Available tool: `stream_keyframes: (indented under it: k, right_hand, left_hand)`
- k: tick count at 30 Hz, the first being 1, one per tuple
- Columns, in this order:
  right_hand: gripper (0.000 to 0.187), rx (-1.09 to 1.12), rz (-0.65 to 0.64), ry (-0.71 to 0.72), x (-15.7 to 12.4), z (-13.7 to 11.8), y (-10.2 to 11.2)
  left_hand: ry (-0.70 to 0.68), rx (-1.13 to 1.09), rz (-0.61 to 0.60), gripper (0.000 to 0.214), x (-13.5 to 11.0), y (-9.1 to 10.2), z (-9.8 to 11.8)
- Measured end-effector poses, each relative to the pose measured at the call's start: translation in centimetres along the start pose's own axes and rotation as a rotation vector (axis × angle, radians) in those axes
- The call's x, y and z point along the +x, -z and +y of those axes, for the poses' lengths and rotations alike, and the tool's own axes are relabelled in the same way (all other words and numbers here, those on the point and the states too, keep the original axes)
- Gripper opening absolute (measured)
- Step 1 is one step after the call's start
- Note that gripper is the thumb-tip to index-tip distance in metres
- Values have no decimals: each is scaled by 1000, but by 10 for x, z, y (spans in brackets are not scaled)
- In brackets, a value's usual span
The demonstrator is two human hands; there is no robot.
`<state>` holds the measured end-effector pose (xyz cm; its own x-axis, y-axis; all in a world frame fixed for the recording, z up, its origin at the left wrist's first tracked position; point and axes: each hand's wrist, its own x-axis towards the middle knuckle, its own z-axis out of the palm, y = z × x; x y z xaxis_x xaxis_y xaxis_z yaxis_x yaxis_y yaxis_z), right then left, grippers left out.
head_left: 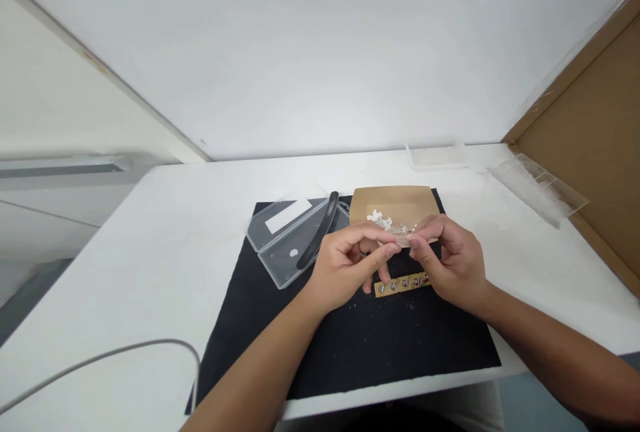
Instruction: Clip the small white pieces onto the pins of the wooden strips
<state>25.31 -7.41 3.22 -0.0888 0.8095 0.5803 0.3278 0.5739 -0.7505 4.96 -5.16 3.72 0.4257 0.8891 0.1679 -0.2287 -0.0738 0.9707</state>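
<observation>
My left hand (350, 259) and my right hand (450, 259) meet above the black mat. Between their pinched fingertips is a small clear piece (403, 240), too small to name; both hands grip it. Just behind the fingers stands an open brown cardboard tray (395, 195) holding white bits (380, 219) and other small scraps. Beneath the hands lies a tan strip (403, 284) carrying several small shiny metal parts in a row; my right hand covers its right end.
On the black mat (400, 345), an open clear plastic case (280, 255) has a black curved bar (320, 229) across it. Clear plastic trays (537, 189) rest at the table's back right, by a brown board (590, 125). A grey cable (125, 349) curves at the left.
</observation>
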Motion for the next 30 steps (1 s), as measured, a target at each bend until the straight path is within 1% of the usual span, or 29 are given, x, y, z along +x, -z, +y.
stream_keyframes:
  k: [2,5,7,9,11,15,19,23,26,30]
  right_hand:
    - [11,-71,14,48,1,-3,0]
    - [13,-229,35,204,4,-5,1]
    - [14,-302,61,323,7,-6,1]
    - [17,-316,72,388,8,-7,2]
    - [18,-299,44,406,10,-7,3]
    - [18,-300,-21,458,13,-7,8]
    - [20,-311,-25,482,15,-3,11]
    - [25,-291,-39,463,15,0,10]
    - [32,-293,-22,448,14,2,8]
    - [34,-337,-9,485,12,5,7]
  left_hand:
    - [21,-12,-2,21,0,-1,-1]
    - [63,-62,-3,24,0,-1,-2]
    - [100,-102,-28,25,-1,-1,-3]
    - [141,-124,-72,26,-1,0,-4]
    - [167,-135,-100,28,-1,1,-4]
    - [145,-158,-100,29,-1,1,-5]
    - [142,-165,-126,28,-1,1,-7]
    - [164,-172,-185,27,-1,2,-5]
    - [165,-184,-224,27,-1,3,-5]
    - [170,-225,-229,27,0,4,-10]
